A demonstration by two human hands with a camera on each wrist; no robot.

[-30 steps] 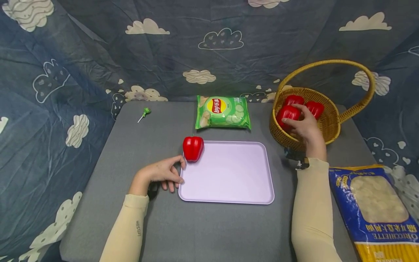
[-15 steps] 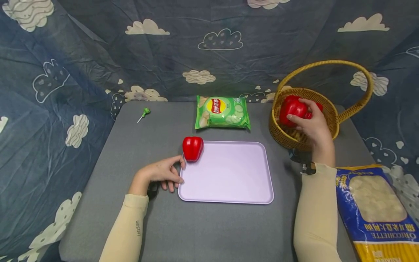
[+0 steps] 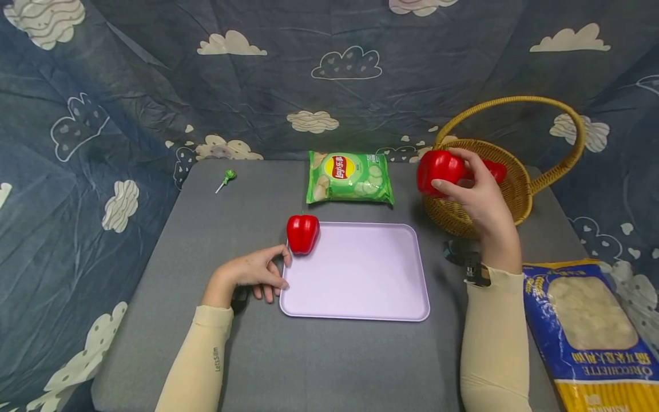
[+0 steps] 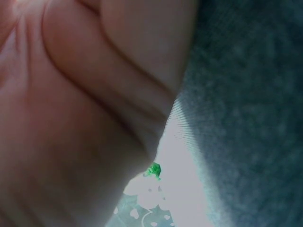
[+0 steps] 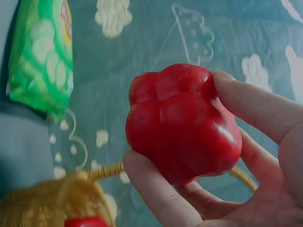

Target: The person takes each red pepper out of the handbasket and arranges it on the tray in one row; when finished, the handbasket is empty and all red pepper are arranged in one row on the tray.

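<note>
My right hand (image 3: 484,197) grips a red bell pepper (image 3: 439,173) between thumb and fingers, raised at the left rim of the wicker basket (image 3: 448,217). In the right wrist view the bell pepper (image 5: 182,125) shows its lobed underside, with fingertips around it. More red pepper (image 3: 496,170) shows inside the basket, partly hidden by the hand. My left hand (image 3: 254,270) rests at the left edge of the lilac tray (image 3: 360,272), thumb and index fingertip touching the rim. Another red bell pepper (image 3: 302,234) stands on the tray's far left corner.
A green bag of chips (image 3: 350,176) lies behind the tray. A green-wrapped lollipop (image 3: 226,179) lies at the far left. At the right edge is a blue and yellow pasta bag (image 3: 592,315). The basket's tall handle (image 3: 515,98) arches over it.
My right hand has lifted the bell pepper up out of the basket and moved it left over the rim. My left hand and the tray have stayed put.
</note>
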